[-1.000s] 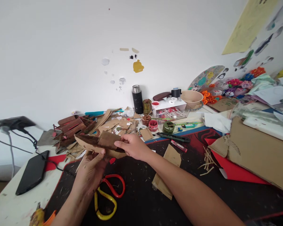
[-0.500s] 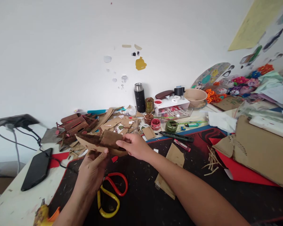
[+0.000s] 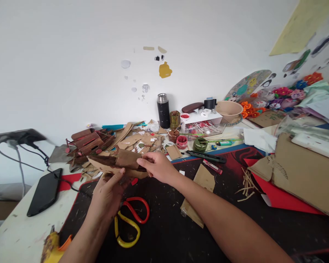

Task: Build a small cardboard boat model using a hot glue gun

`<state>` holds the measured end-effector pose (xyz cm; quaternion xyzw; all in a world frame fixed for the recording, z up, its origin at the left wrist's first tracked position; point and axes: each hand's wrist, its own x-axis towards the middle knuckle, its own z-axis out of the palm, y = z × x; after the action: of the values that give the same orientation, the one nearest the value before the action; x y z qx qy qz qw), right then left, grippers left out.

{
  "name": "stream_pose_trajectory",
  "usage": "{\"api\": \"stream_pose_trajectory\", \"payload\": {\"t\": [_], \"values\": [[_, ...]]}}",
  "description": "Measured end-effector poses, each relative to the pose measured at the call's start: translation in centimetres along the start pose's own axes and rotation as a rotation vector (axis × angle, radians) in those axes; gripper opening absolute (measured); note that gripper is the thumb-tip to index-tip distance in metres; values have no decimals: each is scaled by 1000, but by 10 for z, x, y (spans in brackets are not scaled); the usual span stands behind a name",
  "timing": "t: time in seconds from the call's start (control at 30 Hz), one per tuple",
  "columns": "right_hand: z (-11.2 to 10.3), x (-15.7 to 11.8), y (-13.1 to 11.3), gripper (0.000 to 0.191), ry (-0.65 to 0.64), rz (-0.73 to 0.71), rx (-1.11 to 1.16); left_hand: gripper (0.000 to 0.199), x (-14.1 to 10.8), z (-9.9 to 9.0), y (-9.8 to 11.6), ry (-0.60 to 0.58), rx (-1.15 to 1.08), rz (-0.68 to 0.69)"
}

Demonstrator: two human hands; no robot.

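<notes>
My left hand (image 3: 112,188) grips a boat-shaped cardboard piece (image 3: 100,165) from below, its thumb pressed on the near side. A small brown cardboard piece (image 3: 127,158) sits against the boat shape's upper side, and my right hand (image 3: 156,166) pinches its right end between thumb and fingers. The fingers of my left hand are partly hidden under the cardboard. Just below the hands, scissors (image 3: 127,228) with one red and one yellow handle lie on the dark mat (image 3: 164,219); their blades are hidden by my left hand.
A glue gun (image 3: 53,244) and a black phone (image 3: 45,191) lie at left. Behind the hands are a brown cardboard model (image 3: 91,142), cardboard scraps (image 3: 139,140), a black flask (image 3: 163,111) and paint jars (image 3: 181,142). Cardboard sheets (image 3: 307,171) lie at right, a utility knife (image 3: 205,156) nearer the middle.
The view has shifted slightly. Both hands keep their grip on the cardboard, and the small brown piece sits slightly lower against the boat shape.
</notes>
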<state>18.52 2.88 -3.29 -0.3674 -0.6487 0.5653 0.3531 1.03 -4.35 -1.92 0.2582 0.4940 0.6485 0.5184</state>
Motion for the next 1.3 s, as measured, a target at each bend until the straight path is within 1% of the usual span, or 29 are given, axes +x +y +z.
{"api": "stream_pose_trajectory", "payload": {"t": [0.07, 0.17, 0.3, 0.37, 0.47, 0.57, 0.67, 0.8, 0.9, 1.07, 1.2, 1.3], "values": [[0, 0, 0, 29, 44, -22, 31, 45, 1, 0, 1, -6, -12, -4], [-1, 1, -3, 25, 153, -44, 76, 43, 2, 0, 3, -1, -39, 2], [-4, 2, -7, 28, 270, -51, 107, 40, 3, 3, 5, 2, -72, -7], [-5, 2, -8, 30, 308, -76, 75, 39, 3, 4, 6, -1, -80, -4], [-7, -1, -10, 31, 335, -133, -33, 38, 4, 4, 7, 9, -67, 24], [-9, -3, -12, 29, 303, -190, -112, 33, 4, 2, 7, -3, -46, 24], [-13, -4, -14, 34, 243, -190, -154, 30, 4, 1, 6, -10, -33, -21], [-16, -1, -12, 43, 177, -174, -138, 36, 2, 3, 5, -1, -41, -32], [-15, 1, -10, 47, 130, -147, -114, 43, -1, 5, 4, -43, -47, -54], [-13, 2, -8, 45, 127, -121, -141, 47, -3, 6, 2, -69, -40, -92], [-13, 2, -5, 41, 104, -130, -143, 44, -2, 3, 0, -73, -43, -80], [-13, 2, -4, 41, 76, -140, -141, 44, -1, 2, -1, -68, -48, -75]]}}
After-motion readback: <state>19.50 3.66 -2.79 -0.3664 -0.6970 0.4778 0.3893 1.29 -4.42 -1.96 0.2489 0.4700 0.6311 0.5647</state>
